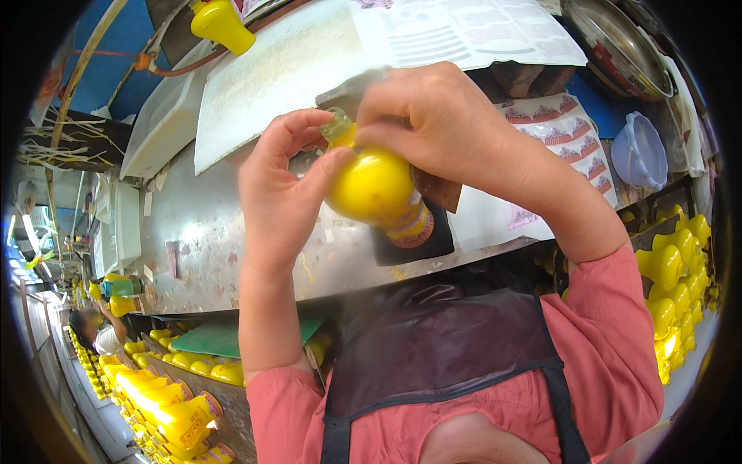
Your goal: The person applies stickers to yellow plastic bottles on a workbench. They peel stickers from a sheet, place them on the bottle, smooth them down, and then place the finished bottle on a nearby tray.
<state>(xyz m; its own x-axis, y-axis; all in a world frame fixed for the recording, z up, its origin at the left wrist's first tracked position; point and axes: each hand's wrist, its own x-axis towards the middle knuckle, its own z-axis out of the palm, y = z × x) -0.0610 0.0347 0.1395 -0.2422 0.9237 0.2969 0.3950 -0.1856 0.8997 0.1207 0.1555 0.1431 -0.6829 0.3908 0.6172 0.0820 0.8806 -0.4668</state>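
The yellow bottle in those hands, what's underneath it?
Below the yellow bottle, a dark block shows around its base, at the metal table's edge. The bottle covers the rest, so I can't tell whether they touch.

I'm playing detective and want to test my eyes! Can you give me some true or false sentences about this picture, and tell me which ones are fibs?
1. The left hand and the right hand are both at the neck end of a yellow bottle. True.
2. The person wears thick gloves. False: both hands are bare.
3. A light blue pail is off to the person's right. True.
4. The apron is bright white. False: the apron is dark.
5. A sheet with rows of reddish pictures lies on the right side of the table. True.
6. The green panel is at the far right. False: the green panel is on the left, below the table's near edge.
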